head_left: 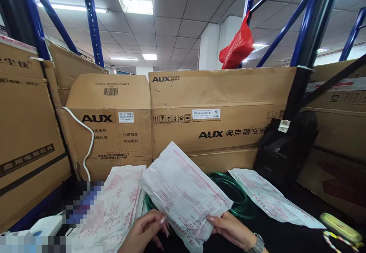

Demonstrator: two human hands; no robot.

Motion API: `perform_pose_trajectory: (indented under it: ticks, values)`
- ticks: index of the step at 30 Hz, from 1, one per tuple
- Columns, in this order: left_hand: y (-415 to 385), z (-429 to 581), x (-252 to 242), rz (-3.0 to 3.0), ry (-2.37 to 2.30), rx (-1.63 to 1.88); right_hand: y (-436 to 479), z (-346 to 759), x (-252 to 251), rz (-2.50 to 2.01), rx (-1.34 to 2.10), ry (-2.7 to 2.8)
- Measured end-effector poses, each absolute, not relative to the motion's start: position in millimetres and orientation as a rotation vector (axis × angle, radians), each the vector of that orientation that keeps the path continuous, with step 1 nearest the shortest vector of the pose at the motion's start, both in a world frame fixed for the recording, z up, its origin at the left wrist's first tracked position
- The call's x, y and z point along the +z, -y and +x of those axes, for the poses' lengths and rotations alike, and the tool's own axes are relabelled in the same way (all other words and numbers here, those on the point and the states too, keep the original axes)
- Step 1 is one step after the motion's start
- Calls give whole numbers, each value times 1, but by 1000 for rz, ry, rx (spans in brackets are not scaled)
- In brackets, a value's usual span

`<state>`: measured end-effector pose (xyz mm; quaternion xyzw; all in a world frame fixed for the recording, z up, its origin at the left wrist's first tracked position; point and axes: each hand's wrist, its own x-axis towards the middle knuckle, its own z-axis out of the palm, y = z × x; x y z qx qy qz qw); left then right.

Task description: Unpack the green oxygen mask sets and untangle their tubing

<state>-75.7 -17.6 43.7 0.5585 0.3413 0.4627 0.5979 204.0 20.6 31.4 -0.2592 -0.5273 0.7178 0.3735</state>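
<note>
A white plastic mailing bag (185,196) with red print is held up, tilted, in the middle of the view. My right hand (228,228), with a metal watch at the wrist, pinches its lower right edge, thumb on the front face. Close to the bag's lower left edge is my left hand (147,228), its fingers loosely curled and apart; I see nothing between them. Similar white bags (114,207) lie overlapping on the left. Another printed white bag (268,196) lies flat on the right. A coil of green tubing (240,203) is partly hidden behind the held bag.
Cardboard AUX boxes (177,96) stand along the back, and another box (25,116) rises at left. A black bag (283,154) leans at right. A yellow-green case (340,226) with a beaded strap lies front right. A white cable (90,142) hangs at left.
</note>
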Motion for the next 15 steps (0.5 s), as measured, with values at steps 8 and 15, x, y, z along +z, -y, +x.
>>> perform_pose_trajectory:
  ticks: [8,15]
  values:
    - [20,-61,22,1287,-893,1164,-22,199,25,-586,1869,1367]
    - [25,-76,52,1097,-992,1509,-15,194,30,-472,2028,1490]
